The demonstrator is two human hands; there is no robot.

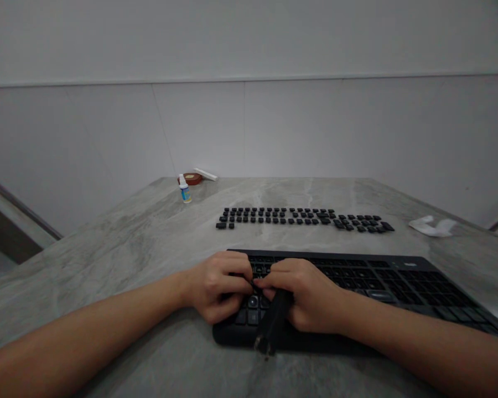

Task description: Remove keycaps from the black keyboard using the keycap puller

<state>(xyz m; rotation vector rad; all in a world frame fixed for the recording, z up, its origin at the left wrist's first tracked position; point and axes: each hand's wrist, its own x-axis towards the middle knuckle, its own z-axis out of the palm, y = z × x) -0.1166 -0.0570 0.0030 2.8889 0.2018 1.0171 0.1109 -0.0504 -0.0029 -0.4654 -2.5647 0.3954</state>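
Observation:
A black keyboard [413, 276] lies on the table, with many key positions stripped of their caps and some caps in place along its lower left edge. Over its left end, my left hand [222, 282] is closed, thumb and fingertips pressed together at the keys. What they pinch is hidden. Just beside it, my right hand [309, 296] is closed round a black stick-shaped tool [271, 323] whose ragged, speckled end points toward me. The right fingertips also meet the keys close to the left fingertips.
Loose black keycaps [269, 215] stand in rows behind the keyboard. A crumpled white tissue [434, 225] lies at the right. Toward the back left are a small white spray bottle [185, 190], a reddish-brown case [193, 178] and a white strip [206, 174], near the wall.

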